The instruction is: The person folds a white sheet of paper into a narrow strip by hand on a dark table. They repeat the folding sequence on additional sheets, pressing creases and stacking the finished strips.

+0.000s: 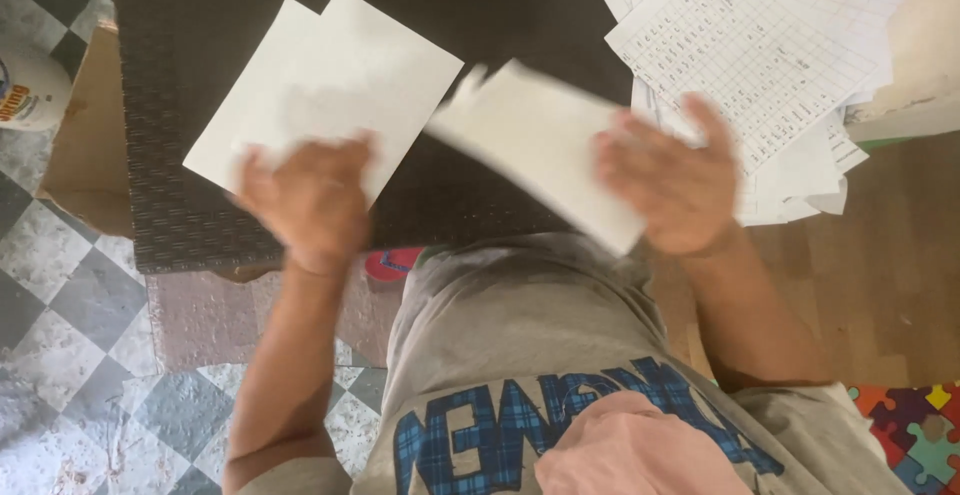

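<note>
The right hand (675,190) grips a blurred white sheet (540,145); the left hand (310,200), fingers curled, presses the blank sheets (330,85) at nine o'clock on the dark worktop (200,225). Squaring edges before release would likely keep the pile neat.

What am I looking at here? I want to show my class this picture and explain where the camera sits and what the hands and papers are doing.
The single picture comes from a camera worn on a person's head, looking straight down, so you see their own arms and grey shirt. There is no machine, just two bare hands. They work over a dark woven table. The left hand rests on two blank white sheets lying on it. The right hand holds a white sheet, blurred by motion. A pile of gridded sheets lies at the table's right. Below are chequered floor tiles.
</note>
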